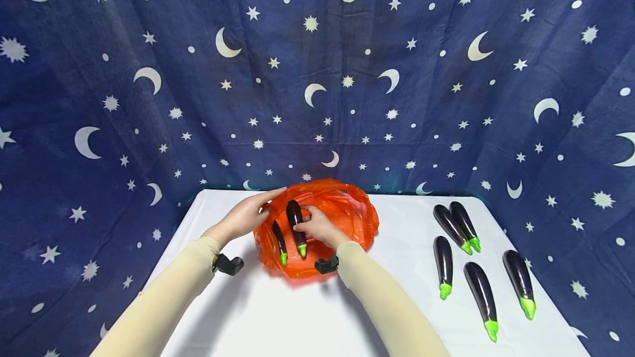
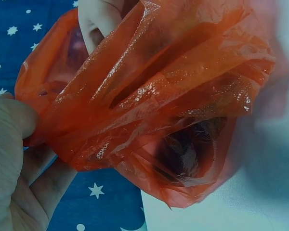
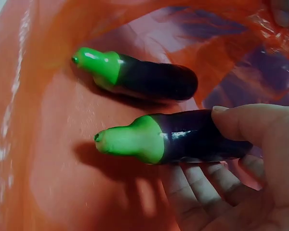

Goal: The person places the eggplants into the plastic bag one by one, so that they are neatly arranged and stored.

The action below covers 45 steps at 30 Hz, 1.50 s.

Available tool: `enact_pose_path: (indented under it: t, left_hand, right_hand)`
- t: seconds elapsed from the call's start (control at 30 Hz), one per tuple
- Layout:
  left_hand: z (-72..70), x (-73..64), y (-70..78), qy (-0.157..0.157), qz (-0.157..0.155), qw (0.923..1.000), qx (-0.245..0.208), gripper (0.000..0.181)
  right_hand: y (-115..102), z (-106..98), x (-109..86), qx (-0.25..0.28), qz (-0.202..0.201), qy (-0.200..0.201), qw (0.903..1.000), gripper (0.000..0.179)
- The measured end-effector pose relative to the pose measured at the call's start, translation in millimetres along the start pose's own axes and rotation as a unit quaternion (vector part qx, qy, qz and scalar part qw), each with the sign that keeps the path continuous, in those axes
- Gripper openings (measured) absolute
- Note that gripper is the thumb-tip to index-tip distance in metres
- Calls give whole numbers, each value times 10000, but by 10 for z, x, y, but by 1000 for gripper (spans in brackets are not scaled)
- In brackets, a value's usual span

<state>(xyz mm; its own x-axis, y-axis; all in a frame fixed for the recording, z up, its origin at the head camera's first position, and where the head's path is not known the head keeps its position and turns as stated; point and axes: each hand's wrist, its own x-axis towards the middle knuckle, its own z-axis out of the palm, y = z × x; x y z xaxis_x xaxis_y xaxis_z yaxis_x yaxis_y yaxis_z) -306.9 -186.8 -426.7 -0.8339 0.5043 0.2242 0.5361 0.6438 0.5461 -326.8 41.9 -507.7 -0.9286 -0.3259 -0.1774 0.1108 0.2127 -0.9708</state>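
A red plastic bag [image 1: 354, 219] lies open near the far edge of the table. My left hand [image 1: 244, 216] holds its left rim; in the left wrist view the thumb and fingers [image 2: 50, 185] pinch the gathered plastic. Inside the bag my right hand [image 1: 319, 228] grips a dark purple eggplant [image 3: 185, 137] with a bright green stem end, thumb on one side and fingers on the other. Beside it in the bag lies another eggplant [image 3: 151, 79], close but apart from the held one. Some of the bag's inside is hidden by the right hand.
On the right of the white table [image 1: 397, 291] lie several more eggplants: two side by side at the back [image 1: 461, 225], others nearer, such as one eggplant [image 1: 480, 296] and one by the right edge [image 1: 518, 280]. A blue curtain [image 1: 317, 114] with moons and stars stands behind.
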Motion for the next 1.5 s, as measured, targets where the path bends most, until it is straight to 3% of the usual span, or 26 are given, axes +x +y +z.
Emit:
enact_pose_path:
  t: [0.57,1.1,1.5]
  left_hand:
    - [-23,-33,10,89,53,9999,-73,67]
    - [-30,-37,1,121,88,9999,-6,65]
    - [-32,-51,2,129,63,9999,38,64]
  right_hand:
    - [20,248,71,-225,35,59,9997,72]
    - [39,348,77,-935,86,374,9949,63]
    - [77,378,74,-895,23,231,9957,54]
